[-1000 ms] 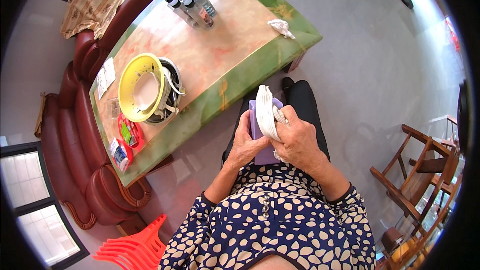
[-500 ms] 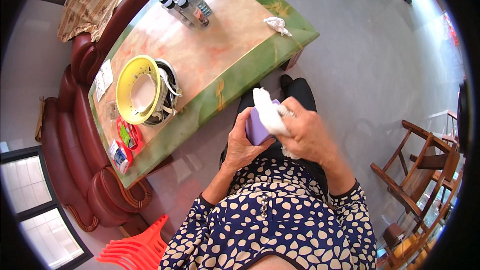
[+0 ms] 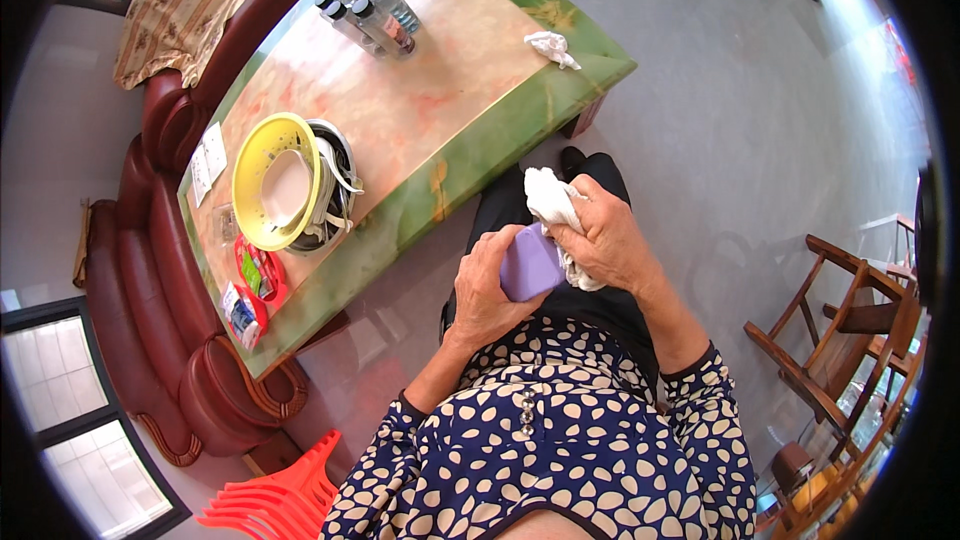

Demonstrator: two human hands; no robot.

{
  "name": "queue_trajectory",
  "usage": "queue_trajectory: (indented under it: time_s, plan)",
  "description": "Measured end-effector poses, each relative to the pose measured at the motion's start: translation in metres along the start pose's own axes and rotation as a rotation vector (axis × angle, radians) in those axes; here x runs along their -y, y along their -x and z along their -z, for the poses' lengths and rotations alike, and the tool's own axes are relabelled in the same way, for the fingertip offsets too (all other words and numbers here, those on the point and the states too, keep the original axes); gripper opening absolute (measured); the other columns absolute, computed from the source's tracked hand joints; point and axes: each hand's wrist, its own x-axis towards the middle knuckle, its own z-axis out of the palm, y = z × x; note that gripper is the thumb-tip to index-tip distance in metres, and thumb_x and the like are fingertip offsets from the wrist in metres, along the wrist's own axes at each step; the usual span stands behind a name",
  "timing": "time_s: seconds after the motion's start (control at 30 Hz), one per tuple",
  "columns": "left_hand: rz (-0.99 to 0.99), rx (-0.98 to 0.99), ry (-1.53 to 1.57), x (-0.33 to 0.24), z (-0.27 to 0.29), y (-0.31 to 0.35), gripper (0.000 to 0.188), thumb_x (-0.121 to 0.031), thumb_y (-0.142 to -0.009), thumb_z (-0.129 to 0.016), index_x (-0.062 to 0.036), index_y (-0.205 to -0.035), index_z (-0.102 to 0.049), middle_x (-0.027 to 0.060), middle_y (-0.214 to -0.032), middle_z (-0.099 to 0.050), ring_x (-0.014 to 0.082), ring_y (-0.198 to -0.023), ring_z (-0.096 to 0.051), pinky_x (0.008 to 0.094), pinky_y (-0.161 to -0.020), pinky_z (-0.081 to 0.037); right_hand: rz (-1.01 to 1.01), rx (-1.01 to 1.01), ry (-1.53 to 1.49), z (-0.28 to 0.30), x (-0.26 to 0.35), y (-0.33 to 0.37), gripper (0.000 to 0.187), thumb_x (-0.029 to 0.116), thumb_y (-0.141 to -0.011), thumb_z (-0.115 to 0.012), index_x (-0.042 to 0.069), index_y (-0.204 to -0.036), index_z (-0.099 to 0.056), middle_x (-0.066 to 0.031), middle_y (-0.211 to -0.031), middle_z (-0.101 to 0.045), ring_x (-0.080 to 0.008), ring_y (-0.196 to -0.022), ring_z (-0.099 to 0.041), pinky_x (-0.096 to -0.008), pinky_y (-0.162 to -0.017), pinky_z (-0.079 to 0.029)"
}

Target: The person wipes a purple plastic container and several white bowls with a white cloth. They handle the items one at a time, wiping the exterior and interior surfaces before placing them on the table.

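Above my lap, my left hand [image 3: 487,285] grips a small purple box-shaped thing [image 3: 533,263] with rounded corners, thumb along its lower edge and fingers over its top left. A white cloth [image 3: 549,196] is bunched in my right hand [image 3: 608,237], which presses it against the right side of the purple thing. Part of the cloth sticks out above the right fingers and another part hangs below them. Whether the purple thing is hollow cannot be made out.
Ahead and left stands a green-edged stone table [image 3: 440,185]. It bears a yellow basin [image 3: 248,175], several dark-capped bottles [image 3: 365,15], a crumpled white tissue [image 3: 552,48] and a red tray [image 3: 262,270]. Red stools [image 3: 285,495], a maroon sofa [image 3: 150,290] and a wooden chair [image 3: 830,340] surround me.
My right hand with the cloth has shifted from across the purple thing's face to its right side. More of the purple face shows, and it has turned slightly.
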Motion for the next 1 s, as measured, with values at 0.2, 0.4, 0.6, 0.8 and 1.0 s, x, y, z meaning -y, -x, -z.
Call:
queue_trajectory:
  time_s: [0.2, 0.4, 0.6, 0.8, 1.0]
  plan:
    - [0.401, -0.142, 0.309, 0.011, -0.009, -0.005, 0.076, -0.020, -0.062, -0.082, -0.0064, -0.125, -0.042, 0.0142, -0.112, -0.058, 0.0276, -0.098, -0.061, 0.0399, -0.085, -0.049, 0.155, -0.146, 0.058, -0.019, 0.015, 0.016, 0.029, 0.015, -0.074, -0.071, 0.005, -0.101, -0.065, -0.0124, -0.100, -0.051, -0.0310, -0.073, -0.063, -0.0393, -0.061, -0.053]
    - [0.333, 0.087, 0.697, 0.009, 0.005, -0.016, 0.093, -0.026, -0.067, -0.082, -0.0061, -0.138, -0.024, 0.0125, -0.122, -0.048, 0.0226, -0.112, -0.050, 0.0348, -0.095, -0.043, 0.090, -0.370, -0.126, -0.027, 0.015, 0.007, 0.035, 0.009, -0.076, -0.070, 0.005, -0.109, -0.063, -0.0119, -0.102, -0.052, -0.0311, -0.078, -0.063, -0.0351, -0.067, -0.052]
    - [0.585, -0.013, 1.315, 0.004, 0.000, -0.011, 0.072, -0.042, -0.090, -0.060, -0.0085, -0.143, -0.025, 0.0088, -0.131, -0.046, 0.0191, -0.119, -0.047, 0.0362, -0.098, -0.043, 0.221, -0.307, -0.105, -0.024, 0.017, 0.009, 0.036, 0.009, -0.073, -0.070, 0.005, -0.108, -0.064, -0.0120, -0.102, -0.053, -0.0282, -0.083, -0.063, -0.0349, -0.069, -0.053]
    - [0.596, -0.040, 1.249, 0.013, 0.000, -0.010, 0.047, -0.036, -0.100, -0.043, -0.0047, -0.135, -0.041, 0.0073, -0.124, -0.055, 0.0144, -0.110, -0.055, 0.0298, -0.094, -0.046, 0.361, -0.145, 0.101, -0.020, 0.027, 0.023, 0.027, 0.021, -0.070, -0.075, 0.005, -0.091, -0.069, -0.0118, -0.102, -0.052, -0.0252, -0.079, -0.063, -0.0337, -0.065, -0.054]
    - [0.582, -0.012, 1.293, 0.019, 0.006, -0.005, 0.038, -0.024, -0.094, -0.060, 0.0003, -0.121, -0.053, 0.0047, -0.106, -0.064, 0.0105, -0.093, -0.062, 0.0256, -0.084, -0.051, 0.530, -0.129, 0.306, -0.015, 0.036, 0.028, 0.019, 0.021, -0.070, -0.072, 0.006, -0.080, -0.067, -0.0084, -0.103, -0.055, -0.0197, -0.067, -0.055, -0.0298, -0.055, -0.050]
